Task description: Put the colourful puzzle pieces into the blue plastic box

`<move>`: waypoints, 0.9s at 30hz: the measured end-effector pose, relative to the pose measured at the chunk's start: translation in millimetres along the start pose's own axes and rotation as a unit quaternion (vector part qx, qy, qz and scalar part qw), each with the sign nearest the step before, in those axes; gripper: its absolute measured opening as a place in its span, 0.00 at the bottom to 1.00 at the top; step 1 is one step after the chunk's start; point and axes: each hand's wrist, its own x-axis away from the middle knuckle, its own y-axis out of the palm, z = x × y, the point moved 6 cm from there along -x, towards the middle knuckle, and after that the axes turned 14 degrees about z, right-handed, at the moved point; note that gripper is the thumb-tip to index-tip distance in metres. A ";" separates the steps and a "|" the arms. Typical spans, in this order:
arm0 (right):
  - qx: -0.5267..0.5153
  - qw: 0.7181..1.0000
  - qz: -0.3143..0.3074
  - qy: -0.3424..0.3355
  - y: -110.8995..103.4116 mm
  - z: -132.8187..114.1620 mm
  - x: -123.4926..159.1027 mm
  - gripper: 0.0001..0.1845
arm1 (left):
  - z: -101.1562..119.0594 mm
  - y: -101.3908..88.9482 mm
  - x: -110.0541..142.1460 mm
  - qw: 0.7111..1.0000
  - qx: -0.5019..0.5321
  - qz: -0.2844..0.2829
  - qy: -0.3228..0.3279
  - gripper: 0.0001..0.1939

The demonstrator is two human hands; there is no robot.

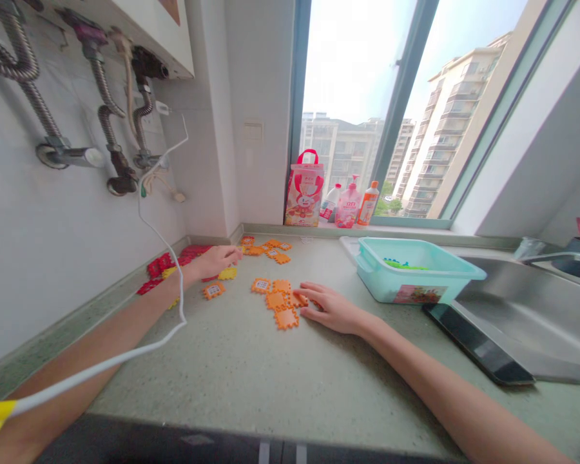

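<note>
My right hand (331,308) lies over the counter with its fingers stretched out and apart. Its fingertips rest on an orange puzzle tile (299,298) at the right side of a joined group of orange puzzle tiles (277,299). My left hand (217,261) is farther back, fingers loosely bent, and no tile shows in it. Just past its fingertips lies a loose cluster of orange tiles (276,252). A yellow tile (227,274) sits below the left hand, and a single orange tile (213,290) with a printed label lies nearer. Red tiles (159,265) are heaped by the wall, partly behind my left forearm.
A white cable (154,345) hangs across my left forearm. On the right a turquoise tub (391,283) holds green and blue pieces, with a black phone-like slab (476,341) beside the sink (555,322). Bottles (348,206) and a pink bag (304,196) stand on the windowsill.
</note>
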 end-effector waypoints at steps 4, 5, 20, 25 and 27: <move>0.006 1.000 0.001 -0.005 1.7 1.3 0.0 0.30 | -21.6 -15.5 15.0 0.985 -0.028 -0.164 -0.039 0.24; 0.007 1.000 0.002 -0.006 1.8 1.2 -0.1 0.29 | -27.2 -16.5 21.0 0.975 -0.020 -0.213 -0.063 0.24; 0.032 0.997 0.071 0.010 -19.6 9.9 -5.9 0.12 | 71.7 36.5 46.4 0.978 0.039 -0.190 0.073 0.24; 0.048 0.995 0.083 -0.002 -27.1 16.9 -4.3 0.11 | 86.4 39.6 46.6 0.983 0.009 -0.031 0.180 0.26; 0.063 0.993 0.100 -0.002 -32.4 20.4 -3.8 0.13 | 87.6 43.9 49.1 0.979 0.010 -0.019 0.200 0.26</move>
